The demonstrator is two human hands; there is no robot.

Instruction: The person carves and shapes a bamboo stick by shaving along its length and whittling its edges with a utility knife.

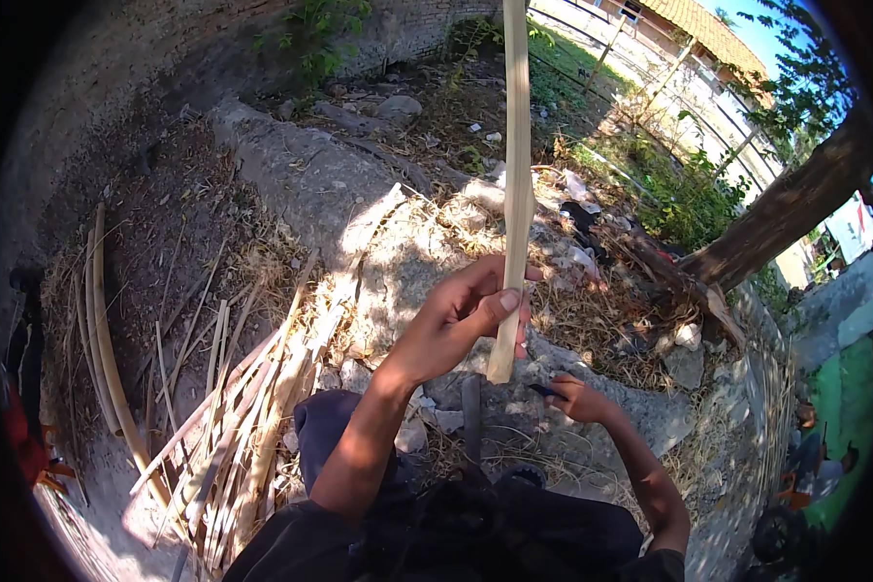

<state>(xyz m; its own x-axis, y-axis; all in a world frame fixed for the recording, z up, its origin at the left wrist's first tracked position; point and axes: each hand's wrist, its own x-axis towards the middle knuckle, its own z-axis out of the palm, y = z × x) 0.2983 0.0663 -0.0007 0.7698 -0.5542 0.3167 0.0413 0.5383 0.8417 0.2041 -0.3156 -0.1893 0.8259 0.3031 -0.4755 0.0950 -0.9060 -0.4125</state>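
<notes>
My left hand (470, 310) is closed round the lower part of a long, pale bamboo strip (518, 165). The thumb presses on its near face, and the strip stands almost upright, its top running out of view. Its cut lower end (500, 371) sticks out just below the fingers. To the right and lower down, my right hand (582, 401) is closed on a small dark tool (545, 391), whose kind I cannot make out. That tool is apart from the strip. Between my knees a narrow grey upright piece (471, 417) shows, partly hidden at its base.
A heap of split bamboo strips (247, 427) lies at my left, with thicker curved pieces (107, 359) beyond. Ahead is a rough stone slab (291, 165) with dry shavings. A leaning tree trunk (795, 204) stands at the right. People (829, 470) are at the right edge.
</notes>
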